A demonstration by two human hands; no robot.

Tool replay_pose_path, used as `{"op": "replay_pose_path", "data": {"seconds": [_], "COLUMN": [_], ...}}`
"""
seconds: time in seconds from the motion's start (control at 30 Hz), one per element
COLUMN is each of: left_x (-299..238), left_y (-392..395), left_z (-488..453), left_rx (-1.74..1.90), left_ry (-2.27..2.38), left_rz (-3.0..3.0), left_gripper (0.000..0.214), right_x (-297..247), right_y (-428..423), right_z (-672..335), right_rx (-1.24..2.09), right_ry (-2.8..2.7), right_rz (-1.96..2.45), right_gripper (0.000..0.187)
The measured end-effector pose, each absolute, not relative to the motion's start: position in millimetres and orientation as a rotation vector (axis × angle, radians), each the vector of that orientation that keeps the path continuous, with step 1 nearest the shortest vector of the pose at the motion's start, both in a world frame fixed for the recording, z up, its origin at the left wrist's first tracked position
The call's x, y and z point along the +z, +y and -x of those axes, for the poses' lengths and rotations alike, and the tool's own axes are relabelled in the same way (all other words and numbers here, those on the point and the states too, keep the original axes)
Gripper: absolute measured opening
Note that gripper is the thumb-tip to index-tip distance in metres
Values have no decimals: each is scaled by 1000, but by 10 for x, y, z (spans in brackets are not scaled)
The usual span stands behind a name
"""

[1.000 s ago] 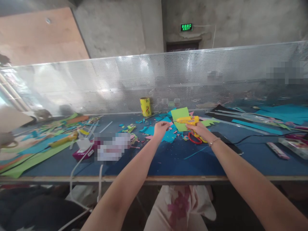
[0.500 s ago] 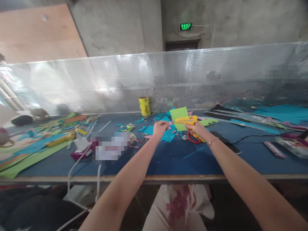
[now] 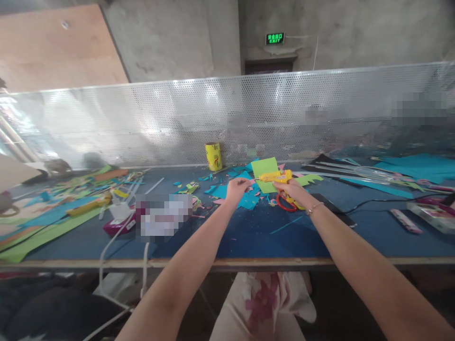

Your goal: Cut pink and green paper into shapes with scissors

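My right hand (image 3: 292, 188) is closed round the grip of a yellow glue gun (image 3: 275, 176), whose nozzle points left toward my left hand. My left hand (image 3: 236, 189) is pinched shut on a small scrap that I cannot make out, held over teal paper pieces (image 3: 227, 192) on the blue table (image 3: 256, 232). A light green sheet (image 3: 266, 169) lies just behind the gun. Red-handled scissors (image 3: 284, 204) lie under my right wrist.
A yellow can (image 3: 213, 157) stands at the perforated metal screen (image 3: 227, 118). Green and teal paper strips and a second glue gun (image 3: 88, 206) litter the left side. A black cord (image 3: 369, 203) and long teal sheets (image 3: 415, 166) lie at the right. White cables (image 3: 106, 246) hang over the front edge.
Both hands stay nearly where they were, glue gun nozzle still beside the left fingers. The view has shifted slightly.
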State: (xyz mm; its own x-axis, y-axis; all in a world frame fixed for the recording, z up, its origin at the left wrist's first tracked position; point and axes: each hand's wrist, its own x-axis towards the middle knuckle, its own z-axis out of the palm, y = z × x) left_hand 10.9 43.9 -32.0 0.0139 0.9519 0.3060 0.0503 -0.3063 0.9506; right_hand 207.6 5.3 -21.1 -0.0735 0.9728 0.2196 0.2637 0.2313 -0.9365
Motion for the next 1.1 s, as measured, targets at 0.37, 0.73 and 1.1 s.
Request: {"op": "replay_pose_path", "data": {"seconds": [0.37, 0.73, 1.1], "left_x": [-341, -338, -344], "left_y": [477, 483, 490], "left_z": [-101, -90, -73], "left_rx": [1432, 1485, 1497], "left_ry": [1061, 1033, 1055], "left_rz": [-1463, -1423, -1389], "left_gripper": [20, 16, 15], "right_x": [-208, -255, -140], "right_y": [45, 100, 186], "right_z": [-2077, -2098, -2634], "right_rx": [918, 809, 943], "right_ry": [-1565, -1639, -1367], "right_rz": [1206, 1273, 1354], "right_gripper": [33, 28, 15]}}
